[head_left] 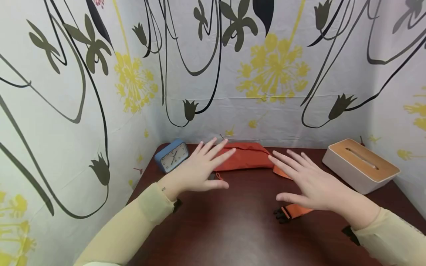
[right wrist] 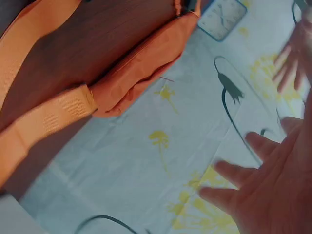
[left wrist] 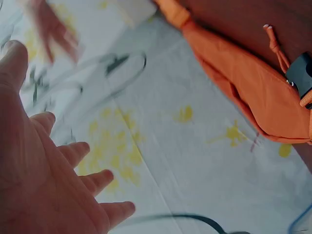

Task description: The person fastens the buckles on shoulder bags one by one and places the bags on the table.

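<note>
Both my hands are raised with fingers spread, holding nothing. In the head view my left hand (head_left: 199, 168) overlaps the left end of an orange waist bag (head_left: 247, 157), which lies along the back of the table. My right hand (head_left: 309, 181) is raised to the right of the bag, in front of its orange strap (head_left: 297, 210). A black buckle (head_left: 282, 215) at that strap's end lies on the table below the right thumb. The left wrist view shows the bag's other black buckle part (left wrist: 301, 75) and an orange cord pull (left wrist: 277, 48).
A blue alarm clock (head_left: 173, 157) stands at the back left of the dark red table (head_left: 229, 229). At the back right is a white tissue box (head_left: 362, 164) with a wooden top. Patterned cloth walls (head_left: 213, 85) stand behind and at both sides.
</note>
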Available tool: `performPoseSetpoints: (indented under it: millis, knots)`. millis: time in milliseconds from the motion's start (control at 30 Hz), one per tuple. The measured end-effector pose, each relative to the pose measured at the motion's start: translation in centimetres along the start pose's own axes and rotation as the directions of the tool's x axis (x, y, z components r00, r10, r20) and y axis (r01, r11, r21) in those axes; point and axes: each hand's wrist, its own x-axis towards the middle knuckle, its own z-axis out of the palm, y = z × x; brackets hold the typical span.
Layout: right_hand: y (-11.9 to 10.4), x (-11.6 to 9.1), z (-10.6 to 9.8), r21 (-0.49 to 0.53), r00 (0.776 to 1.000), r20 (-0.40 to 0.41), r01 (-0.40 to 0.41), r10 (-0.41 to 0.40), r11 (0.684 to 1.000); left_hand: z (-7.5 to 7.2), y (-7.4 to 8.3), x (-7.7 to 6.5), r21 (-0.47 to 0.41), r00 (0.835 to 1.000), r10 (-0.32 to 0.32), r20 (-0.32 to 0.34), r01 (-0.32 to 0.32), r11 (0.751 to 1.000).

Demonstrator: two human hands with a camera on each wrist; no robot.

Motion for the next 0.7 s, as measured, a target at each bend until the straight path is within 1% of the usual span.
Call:
performPoseSetpoints:
  millis: [100, 200, 267, 333, 400, 433, 533, 600, 633, 700]
  knots:
    - [0.7, -0.1, 0.7, 0.037, 0.998, 0.035, -0.047, 0.046, 0.998, 0.7, -1.1, -0.2, -0.062, 0.997, -0.062, -0.046, 0.059, 0.996]
    - [1.6, -0.3, 1.4, 0.07, 0.992, 0.087, -0.097, 0.091, 0.993, 1.6, -2.0, -0.6, -0.131, 0.991, -0.109, -0.08, 0.098, 0.987]
    - [2.2, -0.2, 2.0, 0.11, 0.986, 0.125, -0.12, 0.106, 0.987, 2.5, -2.6, -0.9, -0.168, 0.984, -0.154, -0.086, 0.138, 0.976]
    - [2.9, -0.1, 2.6, 0.161, 0.974, 0.188, -0.159, 0.128, 0.974, 3.4, -3.3, -1.1, -0.199, 0.975, -0.207, -0.087, 0.186, 0.962]
    - [3.5, -0.1, 3.3, 0.22, 0.956, 0.26, -0.194, 0.135, 0.956, 4.4, -4.1, -1.2, -0.218, 0.962, -0.258, -0.085, 0.235, 0.947]
    - [3.9, -0.1, 3.7, 0.252, 0.943, 0.301, -0.221, 0.141, 0.942, 4.9, -4.5, -1.2, -0.223, 0.956, -0.282, -0.08, 0.259, 0.94]
    - [5.1, -0.5, 5.0, 0.339, 0.889, 0.426, -0.33, 0.169, 0.881, 6.6, -5.6, -1.1, -0.237, 0.944, -0.321, -0.068, 0.298, 0.925]
    - [5.8, -0.8, 5.9, 0.374, 0.857, 0.481, -0.389, 0.182, 0.842, 7.7, -6.2, -1.1, -0.244, 0.94, -0.336, -0.056, 0.313, 0.918]
    - [6.1, -0.8, 6.4, 0.388, 0.847, 0.499, -0.409, 0.185, 0.826, 8.3, -6.4, -1.1, -0.25, 0.938, -0.344, -0.049, 0.322, 0.913]
    - [6.4, -0.9, 7.3, 0.41, 0.836, 0.521, -0.422, 0.172, 0.809, 9.2, -6.9, -1.3, -0.268, 0.934, -0.356, -0.039, 0.333, 0.904]
